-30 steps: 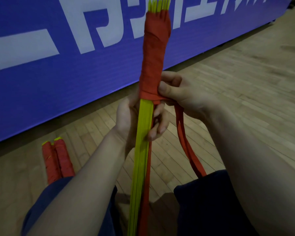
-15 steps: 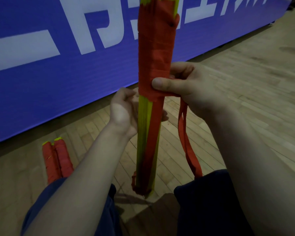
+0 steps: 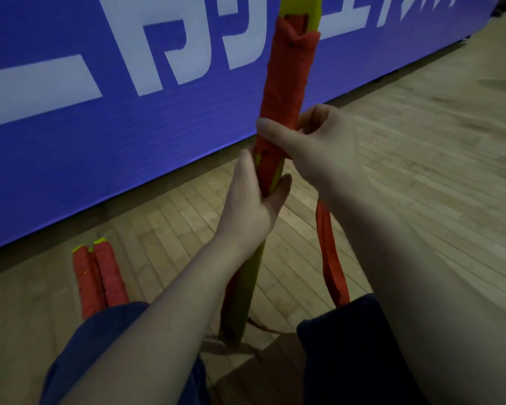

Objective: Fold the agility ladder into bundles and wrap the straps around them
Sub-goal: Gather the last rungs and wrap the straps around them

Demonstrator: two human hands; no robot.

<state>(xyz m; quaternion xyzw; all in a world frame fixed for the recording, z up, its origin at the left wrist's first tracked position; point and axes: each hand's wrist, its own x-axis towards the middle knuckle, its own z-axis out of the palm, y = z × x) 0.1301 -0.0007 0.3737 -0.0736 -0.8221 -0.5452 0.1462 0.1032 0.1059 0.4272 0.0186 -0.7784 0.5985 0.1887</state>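
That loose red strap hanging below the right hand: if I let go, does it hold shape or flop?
Probably flops: the loose strap hangs limp from the right hand toward the shorts. It looks like thin, light webbing, lying flat on the bundle. Released, the last turn would likely slacken.

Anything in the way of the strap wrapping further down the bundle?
Yes: the left hand grips the bundle just below the wrapped section, where the next turns would go. The right hand pinches the strap there.
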